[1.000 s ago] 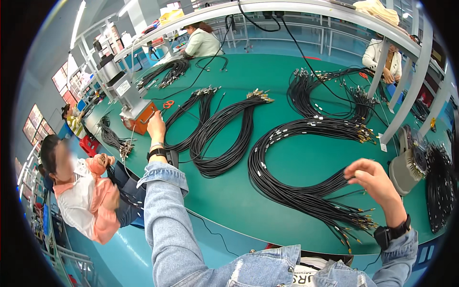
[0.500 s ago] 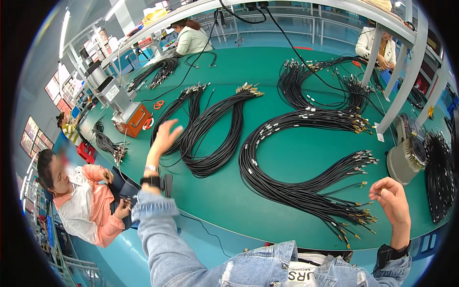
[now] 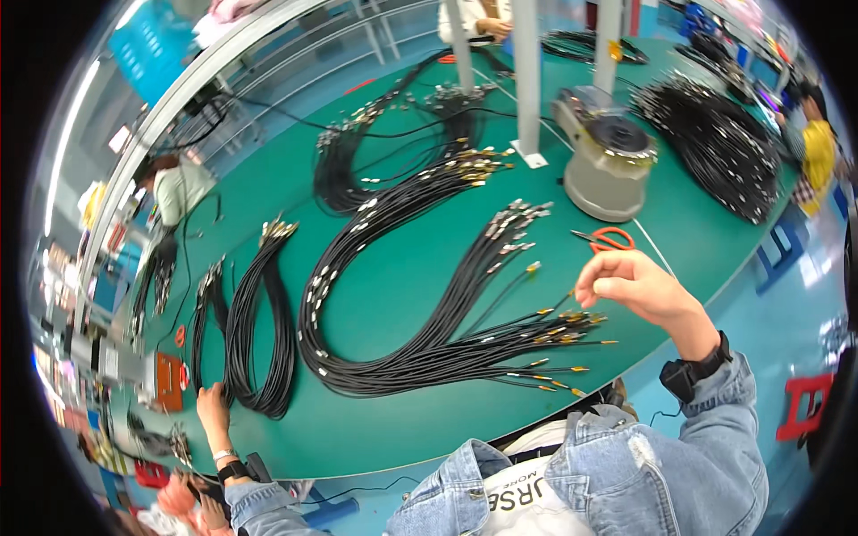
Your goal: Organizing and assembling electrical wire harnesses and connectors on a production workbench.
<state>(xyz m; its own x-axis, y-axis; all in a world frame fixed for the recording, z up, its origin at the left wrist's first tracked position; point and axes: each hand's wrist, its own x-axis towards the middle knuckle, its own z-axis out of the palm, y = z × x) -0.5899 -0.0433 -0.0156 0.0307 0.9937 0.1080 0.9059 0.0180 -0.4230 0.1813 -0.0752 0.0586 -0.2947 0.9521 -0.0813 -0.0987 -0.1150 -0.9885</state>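
My left hand [image 3: 213, 413] is at the near end of the left black cable bundle [image 3: 198, 330], its fingers drawn together against the cables. What lies between them is too small to make out. My right hand [image 3: 639, 288] hovers over the table's right side, thumb and fingers curled into a pinch. A gold-tipped cable end comes close to its fingertips, but whether they hold it is unclear. Below and left of that hand, the large curved black cable bundle [image 3: 384, 364] fans out into gold-coloured connectors [image 3: 563, 330]. Orange-handled scissors [image 3: 613, 239] lie just beyond my right hand.
On the green table [image 3: 429, 268] stand a grey round machine [image 3: 608, 174] and a metal post [image 3: 527, 98]. More cable bundles lie at the far side [image 3: 335, 174] and far right [image 3: 715, 143]. An orange box [image 3: 168, 382] sits at the left edge. Several people are around the table.
The view has swung to the right, bringing the scissors into sight. My left hand has come down to the left cable bundle. My right hand remains near the connector ends, fingers still curled.
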